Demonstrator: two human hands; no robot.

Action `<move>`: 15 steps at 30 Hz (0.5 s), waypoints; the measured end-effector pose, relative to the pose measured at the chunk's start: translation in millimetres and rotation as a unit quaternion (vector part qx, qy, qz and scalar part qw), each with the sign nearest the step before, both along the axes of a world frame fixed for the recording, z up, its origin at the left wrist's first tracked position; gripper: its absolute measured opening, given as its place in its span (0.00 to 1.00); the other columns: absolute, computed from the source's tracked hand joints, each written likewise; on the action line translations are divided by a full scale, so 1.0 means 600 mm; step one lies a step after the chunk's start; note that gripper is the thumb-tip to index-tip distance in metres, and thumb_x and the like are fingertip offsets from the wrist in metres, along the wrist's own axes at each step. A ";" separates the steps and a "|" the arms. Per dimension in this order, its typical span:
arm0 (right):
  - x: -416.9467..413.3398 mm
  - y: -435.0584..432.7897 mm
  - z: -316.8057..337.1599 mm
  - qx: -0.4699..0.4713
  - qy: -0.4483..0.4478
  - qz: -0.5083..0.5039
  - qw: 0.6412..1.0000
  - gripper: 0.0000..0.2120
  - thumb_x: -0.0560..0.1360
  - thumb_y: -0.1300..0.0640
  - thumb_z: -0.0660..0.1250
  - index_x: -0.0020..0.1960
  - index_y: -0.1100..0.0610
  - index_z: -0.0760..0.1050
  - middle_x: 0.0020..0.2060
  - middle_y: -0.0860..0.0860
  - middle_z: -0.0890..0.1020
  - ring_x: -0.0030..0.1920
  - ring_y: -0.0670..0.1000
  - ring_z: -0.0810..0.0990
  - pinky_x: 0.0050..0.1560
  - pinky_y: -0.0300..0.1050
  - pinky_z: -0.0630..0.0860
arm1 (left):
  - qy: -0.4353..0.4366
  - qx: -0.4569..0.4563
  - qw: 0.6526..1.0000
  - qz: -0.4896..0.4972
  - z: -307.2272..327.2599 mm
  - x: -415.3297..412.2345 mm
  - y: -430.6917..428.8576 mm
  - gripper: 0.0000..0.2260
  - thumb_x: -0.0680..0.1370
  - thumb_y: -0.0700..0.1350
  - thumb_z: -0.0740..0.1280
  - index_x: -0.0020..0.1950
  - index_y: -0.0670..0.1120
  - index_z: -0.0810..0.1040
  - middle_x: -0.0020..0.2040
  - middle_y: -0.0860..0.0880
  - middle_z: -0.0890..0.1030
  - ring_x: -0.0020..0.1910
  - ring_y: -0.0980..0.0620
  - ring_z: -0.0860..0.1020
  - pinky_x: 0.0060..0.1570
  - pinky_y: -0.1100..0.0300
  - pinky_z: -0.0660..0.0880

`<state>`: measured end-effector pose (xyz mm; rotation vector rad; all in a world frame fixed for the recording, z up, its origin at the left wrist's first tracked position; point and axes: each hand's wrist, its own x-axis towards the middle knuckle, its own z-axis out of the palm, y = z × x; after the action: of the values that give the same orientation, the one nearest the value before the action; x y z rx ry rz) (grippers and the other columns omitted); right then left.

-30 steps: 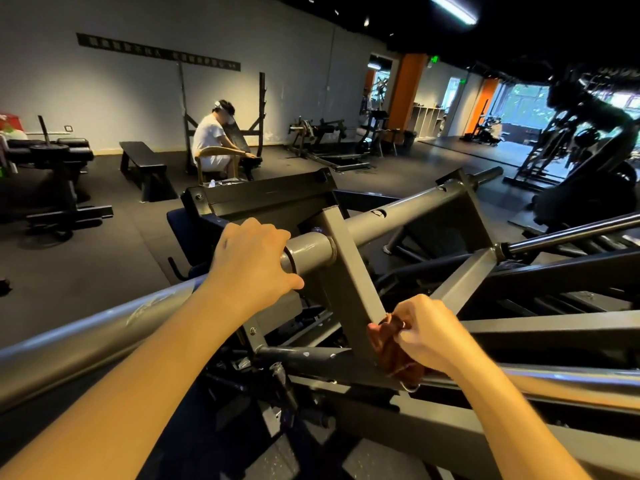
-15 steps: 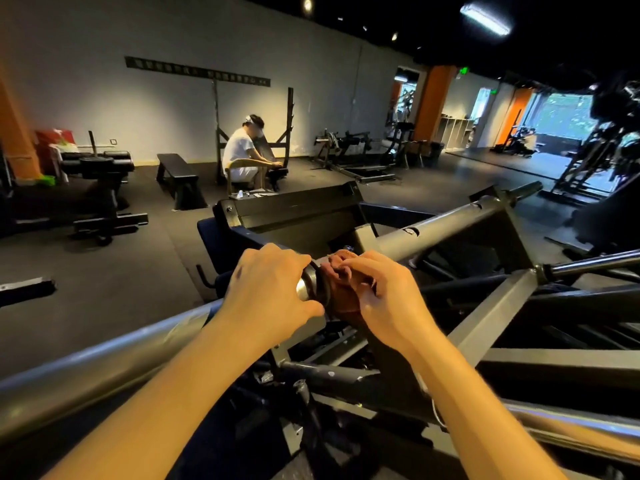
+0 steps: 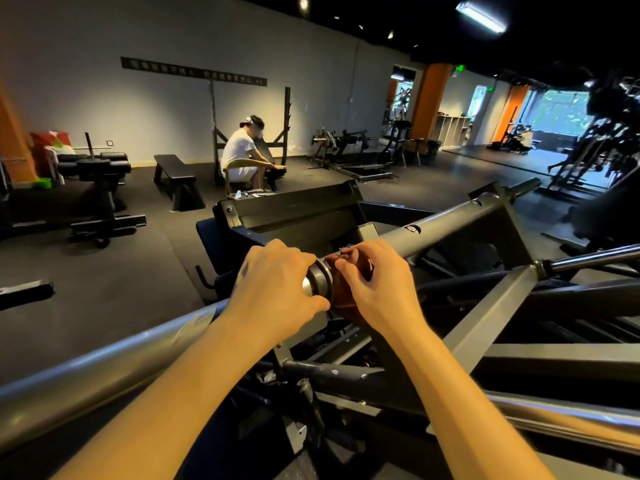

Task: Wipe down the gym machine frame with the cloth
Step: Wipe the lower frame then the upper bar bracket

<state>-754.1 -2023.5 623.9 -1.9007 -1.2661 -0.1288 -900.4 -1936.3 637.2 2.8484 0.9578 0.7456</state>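
Note:
A grey steel gym machine frame fills the lower half of the head view, with a long round bar running up to the right. My left hand grips this bar just left of a metal collar. My right hand holds a brown cloth wrapped against the bar right beside the collar, fingers curled over it. Most of the cloth is hidden under that hand. The two hands sit almost touching.
A shiny chrome rail crosses the lower left under my forearm. A black bench and another machine stand on the dark floor at the left. A person in white sits at a rack by the far wall.
My right hand has carried the cloth up from the lower diagonal brace to the bar beside the collar. My left hand has kept its grip on the bar.

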 end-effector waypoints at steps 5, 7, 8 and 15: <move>0.010 0.003 -0.013 -0.018 0.029 -0.007 0.999 0.08 0.81 0.50 0.68 0.59 0.50 0.76 0.51 0.43 0.79 0.53 0.39 0.76 0.58 0.30 0.68 | -0.021 -0.013 1.000 0.003 -0.006 0.004 0.007 0.20 0.73 0.66 0.72 0.59 0.57 0.81 0.47 0.56 0.79 0.54 0.53 0.71 0.60 0.52 0.69; 0.024 0.014 -0.003 -0.057 0.044 -0.087 0.994 0.15 0.82 0.47 0.65 0.65 0.53 0.73 0.53 0.47 0.78 0.57 0.45 0.77 0.62 0.40 0.70 | -0.018 -0.014 1.000 0.008 -0.006 0.006 0.009 0.20 0.73 0.66 0.71 0.60 0.57 0.81 0.48 0.55 0.78 0.54 0.53 0.70 0.59 0.52 0.69; 0.026 0.018 0.001 -0.060 0.022 -0.111 0.992 0.15 0.82 0.46 0.64 0.65 0.53 0.72 0.51 0.46 0.78 0.56 0.46 0.78 0.60 0.40 0.71 | -0.016 -0.016 1.000 0.009 -0.007 0.007 0.008 0.20 0.73 0.65 0.71 0.60 0.57 0.81 0.48 0.54 0.78 0.55 0.52 0.70 0.59 0.52 0.69; 0.000 0.003 -0.007 -0.051 -0.031 -0.030 0.998 0.10 0.82 0.52 0.66 0.62 0.53 0.75 0.55 0.47 0.79 0.56 0.45 0.77 0.63 0.42 0.73 | -0.009 -0.031 0.999 0.020 -0.016 0.006 0.010 0.20 0.71 0.68 0.70 0.59 0.61 0.80 0.50 0.53 0.74 0.58 0.47 0.71 0.59 0.50 0.71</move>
<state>-754.2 -2022.0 620.0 -2.0380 -1.2791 -0.1584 -896.9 -1930.1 627.5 2.7726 1.0207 0.7293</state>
